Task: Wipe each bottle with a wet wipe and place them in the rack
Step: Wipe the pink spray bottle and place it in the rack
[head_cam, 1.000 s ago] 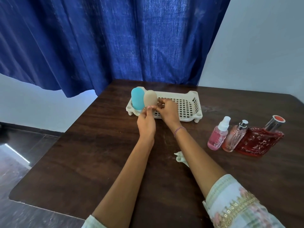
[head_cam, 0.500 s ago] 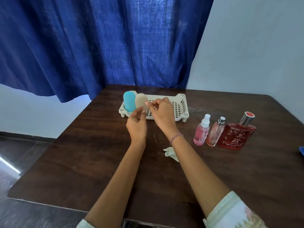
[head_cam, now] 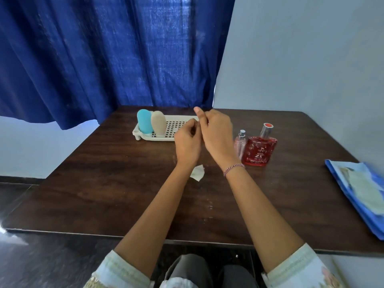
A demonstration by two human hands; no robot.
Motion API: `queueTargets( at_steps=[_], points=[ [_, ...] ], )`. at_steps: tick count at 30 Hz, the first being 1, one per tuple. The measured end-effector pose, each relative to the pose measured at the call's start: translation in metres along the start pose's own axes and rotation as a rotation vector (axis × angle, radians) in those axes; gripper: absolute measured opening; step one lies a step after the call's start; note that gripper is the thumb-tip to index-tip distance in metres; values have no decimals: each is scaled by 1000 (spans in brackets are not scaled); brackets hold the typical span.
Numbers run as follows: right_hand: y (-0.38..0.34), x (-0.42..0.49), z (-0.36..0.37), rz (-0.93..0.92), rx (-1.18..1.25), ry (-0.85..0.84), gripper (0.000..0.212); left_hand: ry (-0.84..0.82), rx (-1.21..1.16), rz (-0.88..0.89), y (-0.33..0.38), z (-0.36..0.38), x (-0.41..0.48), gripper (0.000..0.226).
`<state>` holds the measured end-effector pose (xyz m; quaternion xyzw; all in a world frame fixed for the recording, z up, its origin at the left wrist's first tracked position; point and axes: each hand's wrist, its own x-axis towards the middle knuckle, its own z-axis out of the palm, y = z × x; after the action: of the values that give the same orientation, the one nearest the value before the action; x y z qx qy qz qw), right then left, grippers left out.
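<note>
The right hand point(head_cam: 217, 134) covers one end of the rack point(head_cam: 158, 139); the blue packet point(head_cam: 357, 196) is cut off.

The rack point(head_cam: 176, 123) is sitting at the far side of the table point(head_cam: 104, 194). The outer bottle point(head_cam: 144, 121) is standing in its left end, with the inner bottle point(head_cam: 158, 122) just right of it. The left hand point(head_cam: 187, 142) and right hand point(head_cam: 216, 134) are hovering before the rack's right part. Right of them, the spray bottle point(head_cam: 240, 142) is standing just left of the perfume bottle point(head_cam: 259, 150). The wipe point(head_cam: 197, 173) is lying nearer, between the forearms.

left hand point(head_cam: 188, 143), right hand point(head_cam: 217, 132) raised close (fingers loosely curled)
</note>
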<state>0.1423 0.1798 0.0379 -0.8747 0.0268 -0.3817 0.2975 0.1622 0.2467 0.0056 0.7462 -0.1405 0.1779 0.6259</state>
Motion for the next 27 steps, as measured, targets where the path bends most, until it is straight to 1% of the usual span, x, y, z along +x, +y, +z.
queueTargets(
  at_steps=[2,3,5,6,8,10,11,13,17,21,24,27],
  points=[
    [10,-2,-15,-3,-53,23,38,-17,30,45,6,11,-3,25],
    [15,-4,-22,-4,-83,22,33,-30,52,66,8,16,-4,21],
    [27,-6,-33,-1,-151,-15,16,-85,81,61,11,26,-5,5],
    [31,-8,-38,6,-196,-61,16,-116,100,39,11,30,-4,9],
    [40,-9,-44,5,-299,-194,39,-184,163,1,8,37,-1,28],
    [47,-10,-44,-35,-383,-296,55,-267,250,-14,8,42,1,39],
    [48,-10,-42,-59,-415,-326,57,-308,282,-15,8,43,2,39],
    [52,-9,-38,-92,-448,-341,54,-372,322,-9,9,43,3,32],
    [55,-7,-33,-105,-438,-314,40,-418,355,5,6,42,5,21],
    [56,-3,-29,-97,-392,-271,34,-389,324,6,-1,39,6,20],
    [52,-2,-27,-85,-277,-275,40,-340,291,27,-6,30,10,20],
    [43,-3,-19,-94,-90,-155,27,-313,267,49,-11,14,17,22]
  ],
)
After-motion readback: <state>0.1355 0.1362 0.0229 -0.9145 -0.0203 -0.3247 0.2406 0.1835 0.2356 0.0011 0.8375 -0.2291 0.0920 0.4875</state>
